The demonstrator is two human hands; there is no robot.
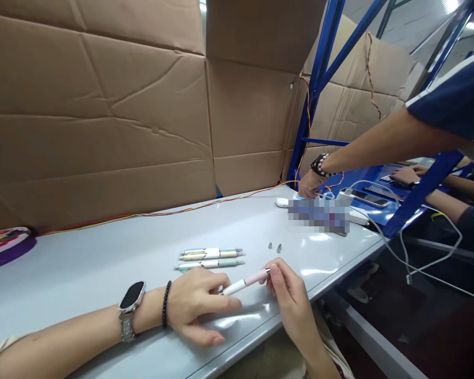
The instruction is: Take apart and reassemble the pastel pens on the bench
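Observation:
A pink and white pen (245, 283) is held at a slant above the table near its front edge. My right hand (290, 292) pinches its silver tip end between thumb and fingers. At the pen's other end is my left hand (199, 302), palm down with fingers spread; the pen's end lies between two of its fingers, partly hidden. Just beyond lie three pens side by side: a light blue one (197, 250), a cream one (191, 257) and a green one (225, 262). Two small metal cone-shaped pen tips (270, 245) stand beyond my right hand.
Tall cardboard (102, 121) walls the back of the white table (114, 247). A purple-rimmed round object (11, 250) sits far left. At right, a co-worker's hand (311, 184) reaches near a blurred-out flat item (319, 216), white cables (379, 231) and a blue metal frame (319, 68).

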